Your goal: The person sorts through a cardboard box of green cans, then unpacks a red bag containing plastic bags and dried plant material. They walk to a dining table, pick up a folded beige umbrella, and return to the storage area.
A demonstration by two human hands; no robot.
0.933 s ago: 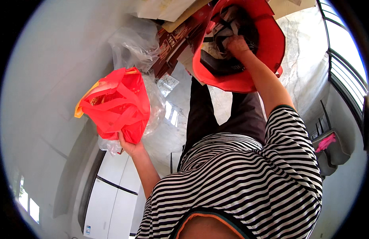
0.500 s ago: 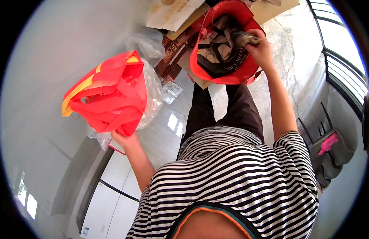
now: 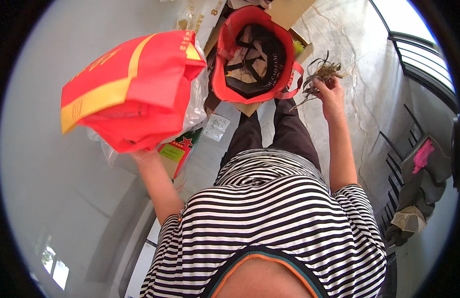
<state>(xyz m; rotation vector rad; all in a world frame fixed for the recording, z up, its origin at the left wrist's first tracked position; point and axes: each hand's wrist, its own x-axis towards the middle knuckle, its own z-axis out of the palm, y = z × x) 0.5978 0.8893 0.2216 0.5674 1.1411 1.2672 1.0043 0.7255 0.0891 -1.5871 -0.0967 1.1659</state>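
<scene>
Floor: pale marbled surface [image 3: 359, 89], extending to the right of the open red tote [image 3: 225, 42].
Open red tote: mouth facing up, near the person's dark-trousered legs; black bag [image 3: 250, 90] with straps seen inside.
Left hand [image 3: 145, 156]: grasping the lower end of a red-and-yellow bag [image 3: 140, 94], raised left of the tote; fingers largely hidden.
Clear plastic [image 3: 197, 99]: between that bag and the tote.
Right hand [image 3: 330, 97]: fingertips pinched on a dry, brown, stringy bundle [image 3: 327, 73], right of the tote, just beside its handle.
White square [image 3: 216, 127]: patterned, near the tote, to its left and nearer the person.
Grey chairs [image 3: 436, 164]: well right of the tote, pink cloth [image 3: 423, 155] on one.
</scene>
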